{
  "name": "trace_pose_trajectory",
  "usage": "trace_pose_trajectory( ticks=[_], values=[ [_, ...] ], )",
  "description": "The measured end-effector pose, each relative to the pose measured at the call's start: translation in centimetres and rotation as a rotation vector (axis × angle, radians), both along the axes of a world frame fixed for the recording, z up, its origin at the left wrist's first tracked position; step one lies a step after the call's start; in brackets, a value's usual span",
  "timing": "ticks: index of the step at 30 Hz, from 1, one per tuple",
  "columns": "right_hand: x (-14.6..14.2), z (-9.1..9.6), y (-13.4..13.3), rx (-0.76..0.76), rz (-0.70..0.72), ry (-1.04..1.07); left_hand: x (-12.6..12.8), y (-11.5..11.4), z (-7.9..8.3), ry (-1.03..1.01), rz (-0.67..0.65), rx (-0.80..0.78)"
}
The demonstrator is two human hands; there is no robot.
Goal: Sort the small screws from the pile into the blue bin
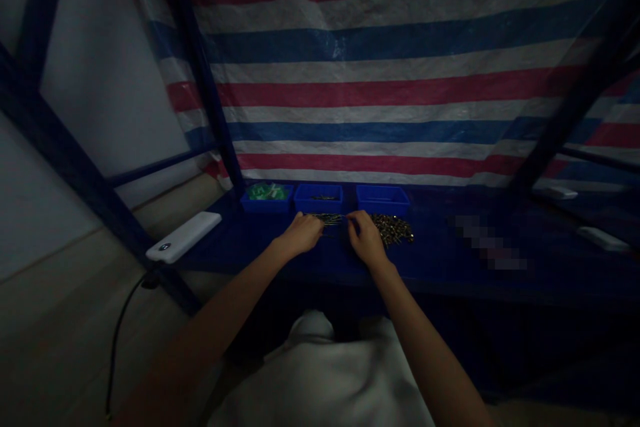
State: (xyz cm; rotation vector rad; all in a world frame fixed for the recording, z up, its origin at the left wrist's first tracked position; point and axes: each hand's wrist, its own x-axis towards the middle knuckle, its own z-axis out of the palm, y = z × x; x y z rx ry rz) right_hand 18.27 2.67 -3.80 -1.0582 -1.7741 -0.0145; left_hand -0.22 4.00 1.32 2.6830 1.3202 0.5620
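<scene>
The left hand (303, 233) is resting curled beside thin metal rods (329, 219); the right hand (367, 239) is resting beside piled metal fittings (394, 229). Whether either is gripping anything, I cannot tell.

Blue table (435, 253), three trays (319, 206), small metal parts (393, 228)

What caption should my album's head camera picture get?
Left hand and right hand beside small shiny pieces, three blue trays behind.
</scene>
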Motion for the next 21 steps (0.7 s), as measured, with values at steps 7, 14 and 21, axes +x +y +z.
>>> trace_pose_trajectory(
  ticks=[7,14,21],
  values=[
    [0.0,0.0,0.0,-0.012,0.004,0.006,-0.7,0.6,0.8,-0.315,0.151,-0.164],
    [0.1,-0.1,0.1,-0.013,0.006,0.005,-1.0,-0.4,1.3,-1.357,-0.133,-0.560],
    [0.0,-0.3,0.3,-0.024,-0.016,-0.006,-1.0,0.9,-1.2,-1.500,-0.089,-0.616]
  ],
)
